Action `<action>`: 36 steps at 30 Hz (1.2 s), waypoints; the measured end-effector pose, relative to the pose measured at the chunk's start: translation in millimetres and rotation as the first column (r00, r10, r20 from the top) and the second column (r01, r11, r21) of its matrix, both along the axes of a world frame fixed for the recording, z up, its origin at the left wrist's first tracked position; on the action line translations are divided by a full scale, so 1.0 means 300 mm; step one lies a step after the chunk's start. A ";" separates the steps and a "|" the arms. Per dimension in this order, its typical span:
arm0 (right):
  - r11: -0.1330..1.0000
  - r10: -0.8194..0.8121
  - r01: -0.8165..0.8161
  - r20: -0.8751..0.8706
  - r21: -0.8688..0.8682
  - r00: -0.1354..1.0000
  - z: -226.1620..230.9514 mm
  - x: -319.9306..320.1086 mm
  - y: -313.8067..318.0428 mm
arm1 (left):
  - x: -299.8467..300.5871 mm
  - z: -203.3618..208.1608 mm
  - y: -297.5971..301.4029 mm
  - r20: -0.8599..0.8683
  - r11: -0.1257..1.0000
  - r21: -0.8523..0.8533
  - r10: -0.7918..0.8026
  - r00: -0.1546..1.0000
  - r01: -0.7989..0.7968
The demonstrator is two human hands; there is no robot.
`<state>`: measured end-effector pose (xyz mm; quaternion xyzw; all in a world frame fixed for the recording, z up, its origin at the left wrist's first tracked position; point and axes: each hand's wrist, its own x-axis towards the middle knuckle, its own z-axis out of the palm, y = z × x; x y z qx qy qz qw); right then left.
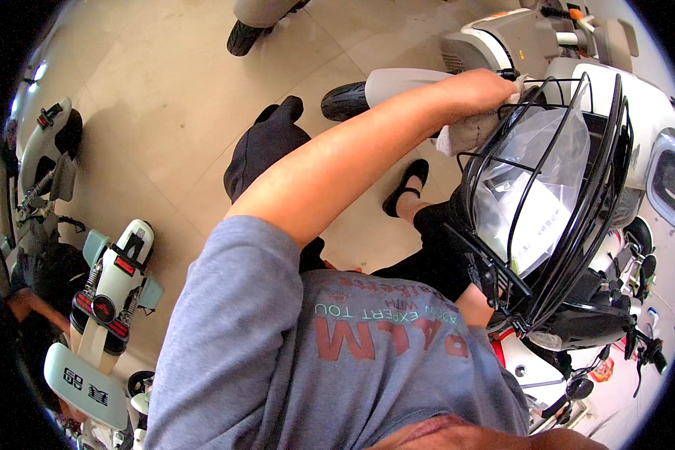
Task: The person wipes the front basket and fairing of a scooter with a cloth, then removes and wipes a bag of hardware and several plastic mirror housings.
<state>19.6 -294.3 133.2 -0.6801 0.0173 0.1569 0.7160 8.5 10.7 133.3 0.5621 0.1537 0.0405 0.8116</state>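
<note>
My left arm reaches across to the upper right. At its end my left hand is closed on a greyish cloth, which hangs below the fingers beside a scooter. Just right of that hand is the rim of a black wire basket. Inside the basket lies a clear plastic bag with white printed paper in it. Of my right arm, only a patch of skin shows at the basket's lower left; the right hand is hidden behind the basket.
A pale scooter stands at the upper right, its front wheel left of my forearm. Another wheel shows at the top. White scooters line the left, where another person's arm appears. More scooters crowd the lower right.
</note>
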 end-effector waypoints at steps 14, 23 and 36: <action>0.999 0.006 -0.007 0.011 0.050 1.000 -0.015 0.024 0.078 | -0.299 0.166 0.189 0.327 0.930 0.349 -0.003 0.945 -0.117; 0.997 0.011 -0.012 0.008 0.071 1.000 -0.022 0.052 0.126 | -0.226 0.117 0.059 0.333 0.898 0.389 0.071 0.940 -0.205; 0.984 0.013 -0.010 -0.015 0.179 1.000 -0.060 0.122 0.218 | -0.340 0.167 0.079 0.343 0.942 0.278 0.083 0.936 -0.186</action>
